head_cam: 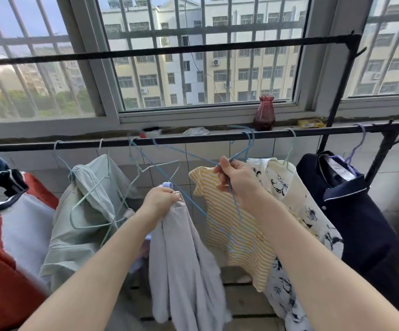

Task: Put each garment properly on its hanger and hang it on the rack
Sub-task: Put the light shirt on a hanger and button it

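1. The rack (pixel 193 139) is a dark horizontal bar; every place below is told from it.
2. A pale grey garment (pixel 184 259) hangs bunched below the bar's middle, gripped at its top by the left hand (pixel 161 199).
3. A blue wire hanger (pixel 193 173) is tilted just under the bar, pinched near its neck by the right hand (pixel 235 180); its lower wire crosses the grey garment's top.
4. Right of it hang a yellow striped top (pixel 231 225), a cream floral top (pixel 296 201) and a navy shirt (pixel 358 211).
5. Left hang a pale green garment (pixel 79 211) with empty hangers (pixel 112 199) over it, and a red and grey garment (pixel 9 235).
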A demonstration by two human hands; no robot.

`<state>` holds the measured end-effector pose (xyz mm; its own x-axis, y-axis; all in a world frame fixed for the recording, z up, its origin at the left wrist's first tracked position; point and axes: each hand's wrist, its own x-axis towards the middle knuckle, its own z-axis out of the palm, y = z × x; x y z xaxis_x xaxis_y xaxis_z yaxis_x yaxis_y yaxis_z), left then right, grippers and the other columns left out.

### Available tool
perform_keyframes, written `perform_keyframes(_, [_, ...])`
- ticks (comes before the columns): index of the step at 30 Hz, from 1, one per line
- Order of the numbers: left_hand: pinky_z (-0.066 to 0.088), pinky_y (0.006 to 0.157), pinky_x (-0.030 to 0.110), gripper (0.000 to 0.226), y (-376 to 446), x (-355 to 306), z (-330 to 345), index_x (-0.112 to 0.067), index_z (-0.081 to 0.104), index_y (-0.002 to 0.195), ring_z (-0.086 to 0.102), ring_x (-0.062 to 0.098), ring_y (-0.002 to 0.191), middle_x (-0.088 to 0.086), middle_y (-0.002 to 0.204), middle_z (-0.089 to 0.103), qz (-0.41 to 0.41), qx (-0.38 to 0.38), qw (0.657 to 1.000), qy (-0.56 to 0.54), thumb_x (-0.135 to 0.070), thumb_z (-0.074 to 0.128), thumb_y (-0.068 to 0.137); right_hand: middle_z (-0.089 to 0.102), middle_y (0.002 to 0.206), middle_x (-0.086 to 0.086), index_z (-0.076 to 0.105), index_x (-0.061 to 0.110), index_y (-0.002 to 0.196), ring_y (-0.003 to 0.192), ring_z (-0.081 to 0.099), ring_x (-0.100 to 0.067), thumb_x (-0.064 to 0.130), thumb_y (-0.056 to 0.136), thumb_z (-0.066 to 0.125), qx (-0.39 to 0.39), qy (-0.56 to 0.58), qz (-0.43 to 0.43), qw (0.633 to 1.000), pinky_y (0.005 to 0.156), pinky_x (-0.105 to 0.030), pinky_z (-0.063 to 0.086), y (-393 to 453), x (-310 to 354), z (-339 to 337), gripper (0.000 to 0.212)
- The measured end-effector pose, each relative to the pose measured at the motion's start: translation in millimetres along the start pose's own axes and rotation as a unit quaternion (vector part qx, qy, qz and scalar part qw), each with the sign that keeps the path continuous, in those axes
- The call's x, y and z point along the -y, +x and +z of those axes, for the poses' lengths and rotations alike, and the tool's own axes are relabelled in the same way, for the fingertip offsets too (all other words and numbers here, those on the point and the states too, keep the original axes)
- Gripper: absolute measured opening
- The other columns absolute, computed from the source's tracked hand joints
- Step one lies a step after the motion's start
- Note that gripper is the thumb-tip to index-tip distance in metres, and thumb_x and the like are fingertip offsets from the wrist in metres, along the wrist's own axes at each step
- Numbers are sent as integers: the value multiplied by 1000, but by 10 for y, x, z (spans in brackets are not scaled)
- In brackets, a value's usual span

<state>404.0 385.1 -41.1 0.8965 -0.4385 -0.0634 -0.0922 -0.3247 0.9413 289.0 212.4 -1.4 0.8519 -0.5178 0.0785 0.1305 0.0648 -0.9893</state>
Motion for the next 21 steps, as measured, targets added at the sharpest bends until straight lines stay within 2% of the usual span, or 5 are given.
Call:
perform_keyframes(5, [31, 62, 26, 39, -15, -26, -101, -18, 59, 49, 41, 15, 64, -4, 56, 47, 26, -29, 999, 3, -7, 64, 86, 47, 59, 2, 64, 11, 79, 60, 48, -14, 32, 103, 47, -51, -212, -15, 976, 58, -36, 54, -32, -118, -40, 36])
perform_keyframes(9, [32, 51, 14, 30, -109, -117, -117, -14, 60, 64, 40, 1, 49, -16, 47, 46, 73, 1, 997, -21, -8, 60, 94, 52, 70, -2, 65, 0, 92, 74, 55, -24, 19, 103, 43, -51, -305, -18, 951, 72, -51, 58, 35, -4, 58, 31])
perform_keyframes(13, [40, 53, 10, 25, -198, -199, -185, -12, 64, 71, 48, 2, 54, -12, 56, 56, 91, 23, 993, -67, -7, 60, 95, 58, 83, -17, 60, -5, 85, 83, 65, -40, 8, 98, 42, -74, -346, -36, 934, 70, -55, 58, 251, 161, 195, 26])
perform_keyframes(17, [50, 64, 15, 14, -277, -235, -295, 3, 69, 90, 58, 17, 79, 16, 94, 70, 85, 37, 991, -92, -10, 63, 94, 49, 69, -6, 51, 4, 80, 66, 65, -31, 6, 99, 43, -42, -405, 9, 913, 50, -30, 58, 270, 215, 284, 21])
perform_keyframes(21, [50, 74, 21, 18, -331, -238, -359, 1, 72, 101, 59, 18, 84, 14, 94, 68, 85, 14, 990, -111, -13, 66, 92, 65, 93, -22, 54, 2, 77, 83, 69, -39, 5, 97, 48, -14, -498, 36, 866, 71, -43, 58, 281, 2, 320, 22])
